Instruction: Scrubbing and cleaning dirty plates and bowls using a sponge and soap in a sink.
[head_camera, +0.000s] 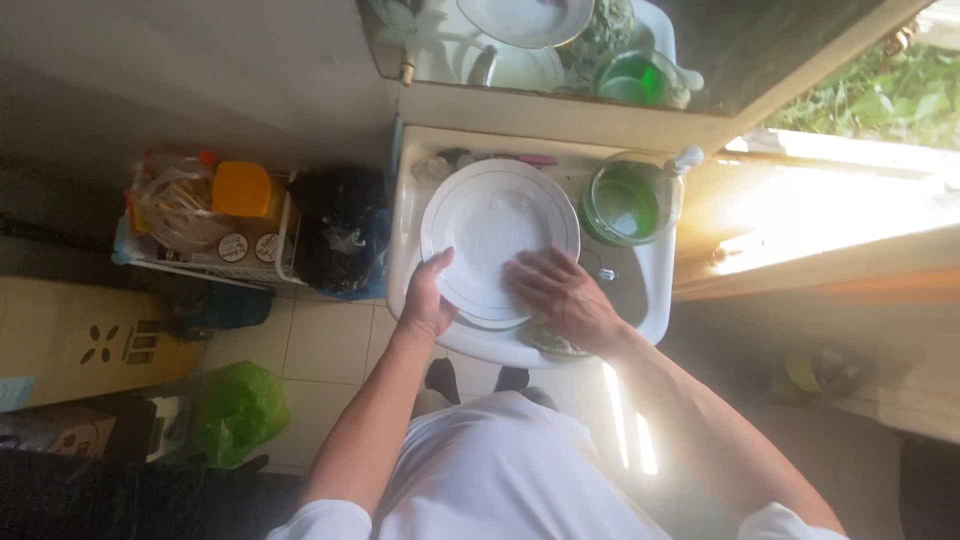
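A round white plate (495, 225) is held over a small white sink (650, 300), its underside facing up. My left hand (430, 298) grips the plate's lower left rim, thumb on top. My right hand (562, 295) lies flat on the plate's lower right part, fingers spread against the surface. Something patterned under the right wrist is mostly hidden.
A green glass container (622, 205) stands on the sink's right corner by a white tap. A mirror (560, 45) above reflects plate and container. To the left are a wire rack with an orange-lidded jar (243, 190), a black bag (340, 235) and a green bag (235, 410) on the tiled floor.
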